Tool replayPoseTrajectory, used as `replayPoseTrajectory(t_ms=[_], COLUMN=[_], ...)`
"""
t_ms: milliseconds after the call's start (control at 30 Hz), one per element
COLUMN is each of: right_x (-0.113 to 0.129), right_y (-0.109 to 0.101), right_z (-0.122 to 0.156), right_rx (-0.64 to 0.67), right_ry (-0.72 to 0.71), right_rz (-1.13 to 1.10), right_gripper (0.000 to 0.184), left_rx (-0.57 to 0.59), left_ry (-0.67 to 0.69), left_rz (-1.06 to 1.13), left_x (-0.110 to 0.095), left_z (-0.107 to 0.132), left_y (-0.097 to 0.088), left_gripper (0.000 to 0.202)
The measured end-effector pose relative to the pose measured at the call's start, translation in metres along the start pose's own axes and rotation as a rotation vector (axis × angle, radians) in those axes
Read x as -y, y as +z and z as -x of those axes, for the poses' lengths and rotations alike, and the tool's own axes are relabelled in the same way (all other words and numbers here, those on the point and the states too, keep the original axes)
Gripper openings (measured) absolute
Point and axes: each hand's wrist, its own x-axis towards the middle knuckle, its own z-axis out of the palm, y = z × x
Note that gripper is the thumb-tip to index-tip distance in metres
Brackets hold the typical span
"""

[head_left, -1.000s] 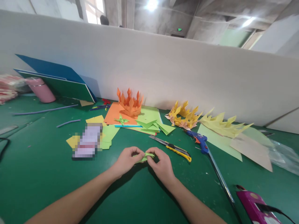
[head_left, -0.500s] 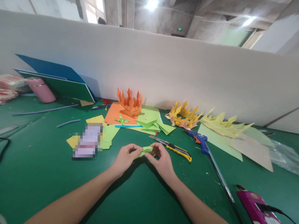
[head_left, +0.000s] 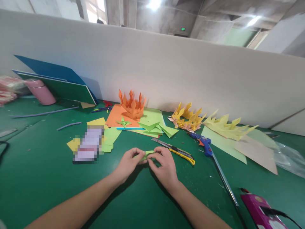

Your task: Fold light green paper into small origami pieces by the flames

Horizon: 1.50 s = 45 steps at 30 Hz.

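Observation:
Between my hands, just above the green table, is a small folded piece of light green paper (head_left: 148,154). My left hand (head_left: 130,163) pinches its left end between thumb and fingers. My right hand (head_left: 164,165) grips the right end, with fingertips pressed close to the left ones, hiding part of the folds. Just beyond my right hand lies a yellow utility knife (head_left: 177,152) with its blade out. Green folded paper pieces (head_left: 154,128) lie on stacked sheets behind my hands, beside a small green paper star shape (head_left: 123,122).
An orange paper crown (head_left: 132,105) stands at the back, with yellow paper crowns (head_left: 188,118) to its right. A blue glue gun (head_left: 202,143) lies on the right, near a magenta box (head_left: 259,210) with a cable. A blurred phone (head_left: 88,144) and pink bottle (head_left: 40,91) are left.
My right hand's fingers have curled and shifted slightly left over the green paper, covering more of it. My left hand stays nearly still.

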Motion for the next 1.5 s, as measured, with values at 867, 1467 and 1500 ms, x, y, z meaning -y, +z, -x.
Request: replayPoseTrajectory(t_ms=[867, 1467, 1500], right_x=[0.007, 0.010, 0.009], right_y=[-0.006, -0.008, -0.007], right_z=[0.000, 0.001, 0.001], right_rx=[-0.084, 0.059, 0.066], right_ry=[-0.015, -0.101, -0.104], right_rz=[0.145, 0.157, 0.121], right_gripper=[0.014, 0.019, 0.018], left_rx=[-0.082, 0.003, 0.000], left_ry=[0.107, 0.019, 0.017], left_rz=[-0.046, 0.018, 0.025], left_x=[0.001, 0.000, 0.000], left_z=[0.000, 0.000, 0.000], left_y=[-0.001, -0.004, -0.004], left_gripper=[0.035, 0.033, 0.033])
